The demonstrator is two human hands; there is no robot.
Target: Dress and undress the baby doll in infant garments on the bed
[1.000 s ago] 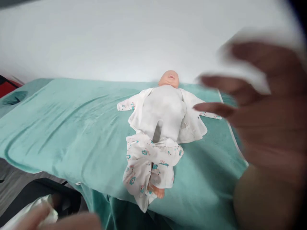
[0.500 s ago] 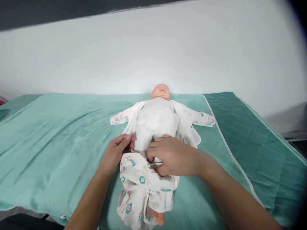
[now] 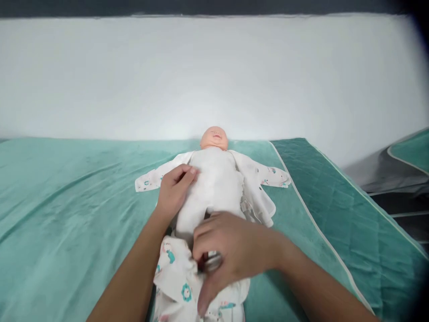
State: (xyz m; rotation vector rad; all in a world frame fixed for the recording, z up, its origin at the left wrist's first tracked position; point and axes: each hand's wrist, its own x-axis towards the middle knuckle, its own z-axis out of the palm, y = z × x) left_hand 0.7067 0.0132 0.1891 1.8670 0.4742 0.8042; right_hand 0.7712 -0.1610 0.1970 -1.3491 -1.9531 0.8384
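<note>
Lying face up at the centre of the frame, the doll wears an open white jacket; coloured pictures decorate the trousers at lower centre. The left hand, thumb and forefinger together, touches its chest. The right hand, blurred, spreads its thumb over the trousers; whether either grips cloth, I cannot tell.

The left forearm and right forearm, both bare, slant in from either side of the doll. The left hand is at the doll's torso on the left, fingers bent and thumb close to the index finger. Slightly blurred, the right hand sits over the doll's legs, back upward, fingers curled, thumb stretched apart toward the doll's feet.
</note>
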